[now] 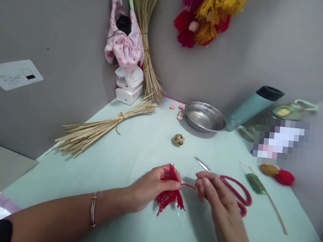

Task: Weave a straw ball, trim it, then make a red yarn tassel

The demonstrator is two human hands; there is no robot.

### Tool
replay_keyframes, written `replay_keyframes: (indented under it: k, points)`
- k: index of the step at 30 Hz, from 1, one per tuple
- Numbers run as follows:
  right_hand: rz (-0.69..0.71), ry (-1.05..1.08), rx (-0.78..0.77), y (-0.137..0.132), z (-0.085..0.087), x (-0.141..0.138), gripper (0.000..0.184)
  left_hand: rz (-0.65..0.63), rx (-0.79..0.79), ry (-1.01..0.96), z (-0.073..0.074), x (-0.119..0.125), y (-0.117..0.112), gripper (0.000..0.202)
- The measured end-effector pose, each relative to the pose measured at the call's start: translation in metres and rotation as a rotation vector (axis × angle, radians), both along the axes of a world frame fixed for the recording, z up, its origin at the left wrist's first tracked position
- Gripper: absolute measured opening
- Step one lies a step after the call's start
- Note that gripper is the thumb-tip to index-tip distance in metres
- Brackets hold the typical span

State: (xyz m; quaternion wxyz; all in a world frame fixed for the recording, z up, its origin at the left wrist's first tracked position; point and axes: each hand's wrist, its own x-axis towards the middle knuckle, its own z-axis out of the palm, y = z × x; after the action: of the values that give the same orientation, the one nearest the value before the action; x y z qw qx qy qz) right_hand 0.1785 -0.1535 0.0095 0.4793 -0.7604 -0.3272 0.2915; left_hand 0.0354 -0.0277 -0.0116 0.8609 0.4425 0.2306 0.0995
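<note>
Between the thumb and fingers of my left hand is a bunch of red yarn, a tassel, its cut ends hanging loose below the grip. A single red yarn strand runs from the tassel to the fingertips of my right hand, which are closed in a pinch at its end. Scissors with red handles lie on the table just beyond my right hand, partly covered by it. Farther back sits a small woven straw ball.
A straw bundle lies at left. Behind are a steel bowl, pink beads, tissue packs and a leaning teal tumbler. At right are a green-wrapped stick and yarn balls. Colourful tassels hang on the wall.
</note>
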Motion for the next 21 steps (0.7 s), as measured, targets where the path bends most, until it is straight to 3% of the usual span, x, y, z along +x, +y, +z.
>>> replay_keyframes:
  k: [6, 15, 21]
  points:
    - [0.320, 0.003, -0.085, 0.005, 0.001, -0.009, 0.044, -0.064, 0.033, -0.010, -0.001, -0.002, -0.005, 0.025]
    - [0.255, 0.181, -0.025, 0.004, -0.002, -0.006, 0.031, -0.017, 0.038, 0.014, 0.000, 0.000, -0.003, 0.019]
    - [0.223, 0.254, -0.047, 0.003, -0.003, -0.007, 0.027, -0.061, 0.123, 0.058, -0.002, -0.001, -0.003, 0.016]
